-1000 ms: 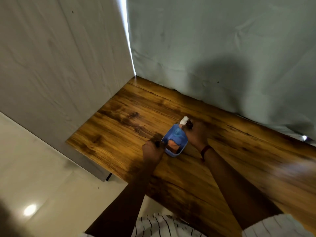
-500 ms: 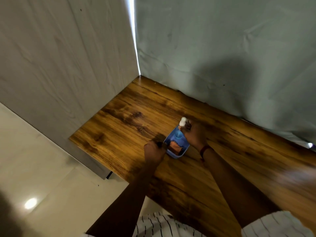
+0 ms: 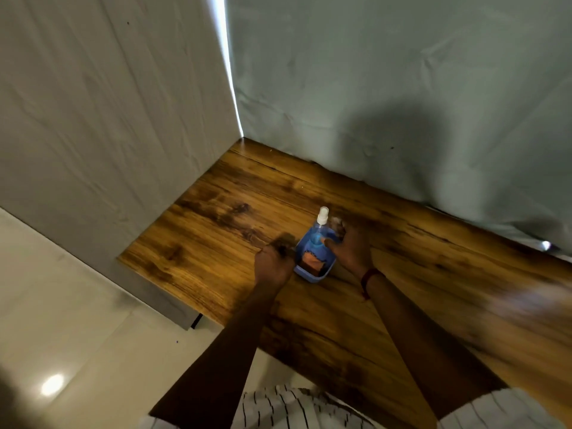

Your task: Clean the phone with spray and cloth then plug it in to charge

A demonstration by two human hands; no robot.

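a small blue plastic tub sits on the brown wood-grain tabletop between the two hands, and a clear spray bottle with blue liquid and a white nozzle stands in its far end with an orange-brown folded item, possibly the cloth, in its near end. compared with half a second ago, the right hand has loosened: then it was wrapped high around the bottle's neck just under the nozzle, now the nozzle stands free above it and the hand lies lower along the right side of the tub, thumb laid across the blue body of the bottle, fingers blurred, so i cannot tell whether it truly grips or only steadies. the left hand has barely shifted; it sits curled against the left wall of the tub with something dark at its fingertips, too smeared to name, and whether it clenches on anything i cannot tell. the tub itself looks to be in much the same spot on the wood. the phone is not visible anywhere, nor any charging cable, so the cleaning proper has not begun. my reading is that the person is settling the tub down and freeing the hands, with the bottle and cloth to be taken out next, but the blur makes this only a guess.
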